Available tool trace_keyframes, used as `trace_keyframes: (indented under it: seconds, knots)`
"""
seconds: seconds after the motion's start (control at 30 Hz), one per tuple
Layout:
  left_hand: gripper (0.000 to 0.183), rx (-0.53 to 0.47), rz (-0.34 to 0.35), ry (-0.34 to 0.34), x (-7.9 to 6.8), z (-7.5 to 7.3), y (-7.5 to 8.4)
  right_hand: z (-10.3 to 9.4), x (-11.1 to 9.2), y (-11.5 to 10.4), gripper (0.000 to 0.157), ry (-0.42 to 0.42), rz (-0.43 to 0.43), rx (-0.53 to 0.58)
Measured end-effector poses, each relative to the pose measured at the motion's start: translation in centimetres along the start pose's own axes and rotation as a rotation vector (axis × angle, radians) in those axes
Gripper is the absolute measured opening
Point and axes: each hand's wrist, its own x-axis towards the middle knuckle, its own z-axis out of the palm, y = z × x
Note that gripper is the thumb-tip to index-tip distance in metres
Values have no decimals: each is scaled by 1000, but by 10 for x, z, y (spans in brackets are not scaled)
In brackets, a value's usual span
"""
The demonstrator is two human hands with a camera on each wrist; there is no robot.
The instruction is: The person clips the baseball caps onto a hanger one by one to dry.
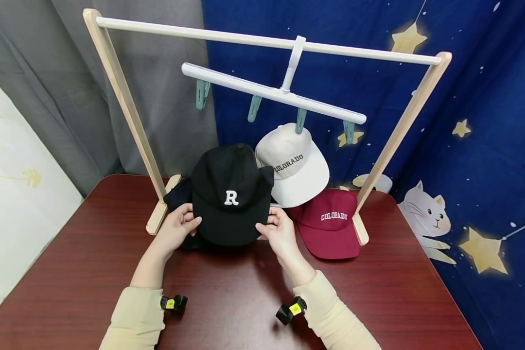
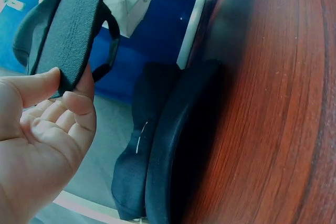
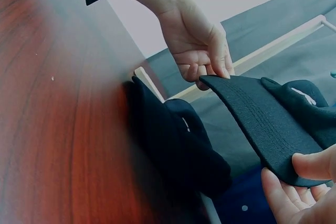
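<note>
Left hand [image 1: 177, 230] and right hand [image 1: 282, 232] pinch the black "R" baseball cap [image 1: 232, 218] by opposite brim edges, above the tabletop [image 1: 227, 296]. Lifting seems under way; next likely calls for reaching the teal clip [image 1: 254, 108] near twelve o'clock.

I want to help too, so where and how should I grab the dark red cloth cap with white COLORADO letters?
Probably pinch the brim of the dark red cloth cap at its front edge, thumb on top, coming from the person's side of the glossy brown table. The brim juts that way uncovered, while the rounded crown sits farther back, close beside the pale wooden rack.
</note>
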Motion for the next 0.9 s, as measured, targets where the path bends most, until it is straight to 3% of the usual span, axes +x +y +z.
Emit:
trace_keyframes:
  seconds: [0.43, 0.9]
  knots:
    - [20, -52, 59, 52, 8, 8, 5, -3, 8, -15, 36, -4, -57, -29]
    - [18, -113, 64, 62, 15, 13, 10, -5, 12, -29, 34, 10, -65, -63]
